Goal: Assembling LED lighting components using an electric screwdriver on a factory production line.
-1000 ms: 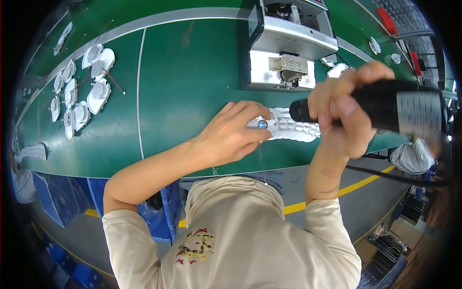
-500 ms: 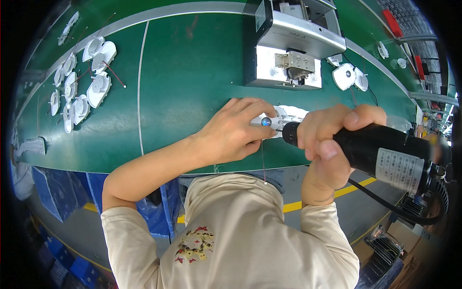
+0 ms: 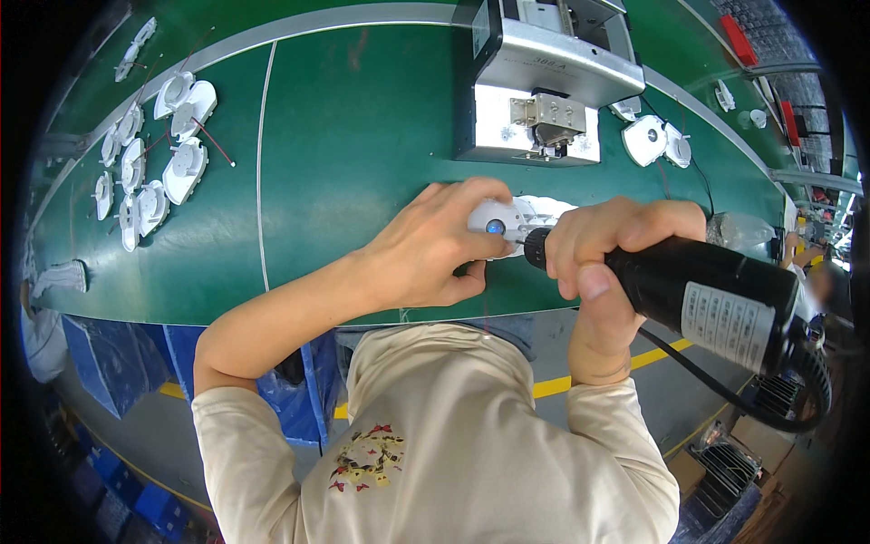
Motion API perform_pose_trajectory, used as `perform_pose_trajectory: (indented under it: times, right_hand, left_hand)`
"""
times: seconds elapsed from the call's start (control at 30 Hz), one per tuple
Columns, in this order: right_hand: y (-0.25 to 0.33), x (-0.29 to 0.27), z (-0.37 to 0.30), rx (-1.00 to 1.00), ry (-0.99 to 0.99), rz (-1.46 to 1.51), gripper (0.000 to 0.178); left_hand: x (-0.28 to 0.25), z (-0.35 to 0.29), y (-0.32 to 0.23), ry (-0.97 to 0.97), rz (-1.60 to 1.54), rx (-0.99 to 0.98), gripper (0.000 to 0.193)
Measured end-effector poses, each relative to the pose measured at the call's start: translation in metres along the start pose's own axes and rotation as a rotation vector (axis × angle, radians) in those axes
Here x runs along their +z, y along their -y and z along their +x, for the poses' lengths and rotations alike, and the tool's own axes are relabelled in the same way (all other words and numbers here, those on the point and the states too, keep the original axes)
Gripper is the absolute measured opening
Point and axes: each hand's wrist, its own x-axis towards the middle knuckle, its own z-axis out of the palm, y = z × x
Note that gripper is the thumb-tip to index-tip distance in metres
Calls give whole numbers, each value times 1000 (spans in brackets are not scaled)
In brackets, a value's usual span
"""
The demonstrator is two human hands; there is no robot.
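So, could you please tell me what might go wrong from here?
The black corded tool in the right hand points toward the white part near the left hand's fingers, so a slip might nick them or scratch the part's surface. The tool's cord hangs in a loop below it and could snag or tug the tool off line.

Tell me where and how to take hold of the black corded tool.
Grip the black corded tool around its rounded front section, just behind the narrower nose, coming from the right, as the right hand's grip does. The nose points left toward the white part and the cable leaves the rear, so this likely avoids both ends.
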Motion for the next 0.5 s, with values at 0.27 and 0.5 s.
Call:
perform_pose_trajectory:
  times: [0.27, 0.5]
  right_hand:
    - [14, -16, 28, -112, 45, 189, 47]
    - [33, -46, 32, -180, -25, 190, 51]
  left_hand:
    - [-4, -1, 1, 51, -38, -72, 29]
    - [-12, 7, 4, 58, 0, -72, 28]
